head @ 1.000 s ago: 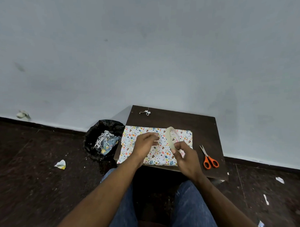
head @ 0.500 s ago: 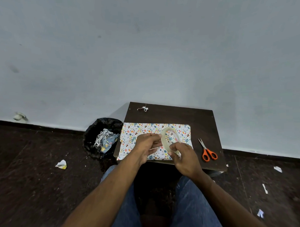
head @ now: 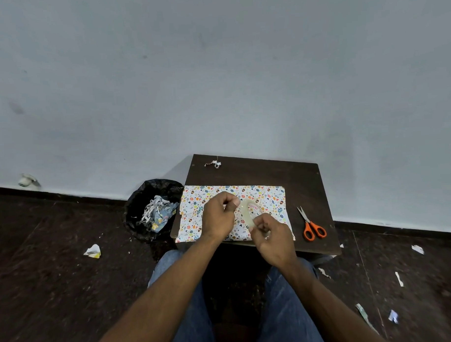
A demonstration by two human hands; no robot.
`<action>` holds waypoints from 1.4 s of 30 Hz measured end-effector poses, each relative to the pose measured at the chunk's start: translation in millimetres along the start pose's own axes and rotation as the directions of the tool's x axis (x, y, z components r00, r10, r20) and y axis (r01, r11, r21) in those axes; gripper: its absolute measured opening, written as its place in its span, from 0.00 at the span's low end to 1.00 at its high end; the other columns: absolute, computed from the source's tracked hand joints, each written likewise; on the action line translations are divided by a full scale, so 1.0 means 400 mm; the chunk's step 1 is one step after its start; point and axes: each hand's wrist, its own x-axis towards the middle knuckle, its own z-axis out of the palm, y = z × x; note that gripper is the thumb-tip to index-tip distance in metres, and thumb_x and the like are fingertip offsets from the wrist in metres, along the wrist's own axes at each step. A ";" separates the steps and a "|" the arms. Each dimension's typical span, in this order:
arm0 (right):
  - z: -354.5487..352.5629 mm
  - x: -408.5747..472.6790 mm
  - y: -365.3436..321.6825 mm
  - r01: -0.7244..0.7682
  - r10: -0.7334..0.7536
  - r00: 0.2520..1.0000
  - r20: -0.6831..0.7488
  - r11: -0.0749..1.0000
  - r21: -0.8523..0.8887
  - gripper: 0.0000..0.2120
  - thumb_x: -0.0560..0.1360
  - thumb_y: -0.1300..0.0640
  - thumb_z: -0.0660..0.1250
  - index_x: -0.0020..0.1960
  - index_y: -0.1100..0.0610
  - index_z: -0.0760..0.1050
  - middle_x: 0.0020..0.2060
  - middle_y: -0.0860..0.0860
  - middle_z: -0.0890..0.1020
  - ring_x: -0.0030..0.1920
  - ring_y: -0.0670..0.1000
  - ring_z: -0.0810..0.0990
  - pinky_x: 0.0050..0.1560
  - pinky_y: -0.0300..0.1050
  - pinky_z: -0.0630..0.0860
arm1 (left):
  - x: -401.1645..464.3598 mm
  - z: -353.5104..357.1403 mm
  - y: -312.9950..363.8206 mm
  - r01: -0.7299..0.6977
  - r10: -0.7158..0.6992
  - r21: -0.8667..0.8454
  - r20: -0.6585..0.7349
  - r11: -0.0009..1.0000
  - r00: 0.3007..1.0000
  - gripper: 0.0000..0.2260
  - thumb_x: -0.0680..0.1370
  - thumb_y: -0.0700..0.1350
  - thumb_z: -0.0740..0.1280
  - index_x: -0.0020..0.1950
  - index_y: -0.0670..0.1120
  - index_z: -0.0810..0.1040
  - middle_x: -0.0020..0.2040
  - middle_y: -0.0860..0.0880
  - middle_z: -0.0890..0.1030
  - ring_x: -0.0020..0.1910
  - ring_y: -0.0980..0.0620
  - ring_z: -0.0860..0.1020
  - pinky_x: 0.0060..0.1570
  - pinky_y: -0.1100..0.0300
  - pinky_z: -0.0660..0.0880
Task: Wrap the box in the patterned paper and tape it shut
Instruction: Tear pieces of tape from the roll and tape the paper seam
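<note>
Currently at the taping step. Right hand point(head: 271, 239) grips one clear tape roll point(head: 249, 213) by its near rim; left hand point(head: 219, 217) pinches at the roll's far-left edge, probably hunting the loose end. Both hover over the patterned paper point(head: 269, 198), one sheet lying flat on the small table point(head: 270, 171). Box itself not discernible. One pair of scissors point(head: 312, 225) sits right of the paper. Next: peel a strip free, then cut it.

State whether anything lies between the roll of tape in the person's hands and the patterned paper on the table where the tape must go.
Nothing visible does. The tape roll is held in both the left hand and the right hand directly above the patterned paper. The scissors lie off to the right on the table, clear of it.
</note>
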 end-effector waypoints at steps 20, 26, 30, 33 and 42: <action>-0.042 0.007 -0.084 -0.268 0.113 0.950 0.293 0.778 0.568 0.22 0.67 0.63 0.64 0.61 0.53 0.75 0.36 0.65 0.82 0.32 0.60 0.82 0.39 0.50 0.80 | -0.033 -0.004 0.007 -0.260 0.269 -0.069 0.209 0.963 0.940 0.15 0.78 0.52 0.66 0.65 0.55 0.75 0.55 0.57 0.78 0.58 0.60 0.76 0.55 0.63 0.73; -0.042 0.006 -0.077 -0.295 0.124 0.938 0.324 0.774 0.559 0.22 0.67 0.63 0.65 0.61 0.55 0.75 0.37 0.64 0.83 0.31 0.60 0.81 0.38 0.50 0.79 | -0.057 0.013 -0.004 -0.061 0.101 -0.235 0.161 0.970 0.982 0.07 0.78 0.46 0.69 0.54 0.47 0.83 0.54 0.53 0.83 0.52 0.60 0.81 0.52 0.57 0.76; -0.042 0.004 -0.074 -0.313 0.131 0.930 0.342 0.770 0.555 0.22 0.67 0.64 0.65 0.61 0.58 0.76 0.37 0.64 0.83 0.30 0.60 0.80 0.38 0.50 0.79 | -0.062 0.014 0.002 -0.061 0.096 -0.247 0.134 0.967 0.986 0.05 0.75 0.50 0.70 0.48 0.53 0.83 0.49 0.57 0.84 0.53 0.57 0.81 0.59 0.43 0.75; -0.042 0.002 -0.073 -0.322 0.124 0.924 0.362 0.764 0.559 0.21 0.68 0.66 0.65 0.61 0.59 0.76 0.38 0.65 0.83 0.30 0.59 0.80 0.37 0.48 0.79 | -0.058 0.012 0.010 -0.064 0.096 -0.274 0.106 0.960 0.990 0.03 0.73 0.49 0.71 0.45 0.54 0.84 0.46 0.56 0.85 0.51 0.53 0.82 0.58 0.40 0.75; -0.036 -0.002 -0.075 -0.305 0.123 0.933 0.338 0.770 0.561 0.26 0.67 0.62 0.62 0.65 0.54 0.75 0.33 0.57 0.81 0.30 0.57 0.74 0.35 0.46 0.74 | -0.051 0.007 0.026 -0.042 0.083 -0.312 0.117 0.949 0.990 0.11 0.75 0.35 0.71 0.40 0.50 0.81 0.49 0.44 0.79 0.49 0.66 0.77 0.50 0.68 0.73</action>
